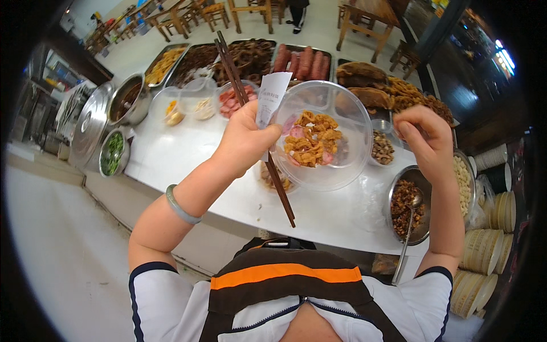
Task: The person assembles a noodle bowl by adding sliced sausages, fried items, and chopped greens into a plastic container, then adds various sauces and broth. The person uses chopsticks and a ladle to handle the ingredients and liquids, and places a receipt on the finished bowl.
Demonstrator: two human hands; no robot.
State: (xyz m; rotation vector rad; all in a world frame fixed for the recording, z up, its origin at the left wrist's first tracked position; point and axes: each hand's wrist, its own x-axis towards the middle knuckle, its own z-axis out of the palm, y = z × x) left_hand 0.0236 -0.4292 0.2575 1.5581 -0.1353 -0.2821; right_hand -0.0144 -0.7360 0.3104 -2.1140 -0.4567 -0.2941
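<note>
My left hand (pixel 248 137) grips the rim of a clear round plastic container (pixel 356 162) above the white counter. The same hand also holds a pair of dark chopsticks (pixel 280 191) and a white printed paper slip (pixel 272 98). Golden fried pieces (pixel 313 139) lie in the container, with some pink slices among them. To the right of the container, my right hand (pixel 426 137) is raised with its fingers curled toward the thumb; whatever they may hold is hidden. Below and beside it stands a clear tub of brown nut-like pieces (pixel 382 149).
Trays of sausages (pixel 302 62) and dark braised food (pixel 245 60) line the counter's far edge. A steel bowl of chopped sauce (pixel 405 205) with a spoon sits at right, near stacked paper bowls (pixel 481 251). Chopped greens (pixel 114 149) and a steel pot (pixel 130 101) are left.
</note>
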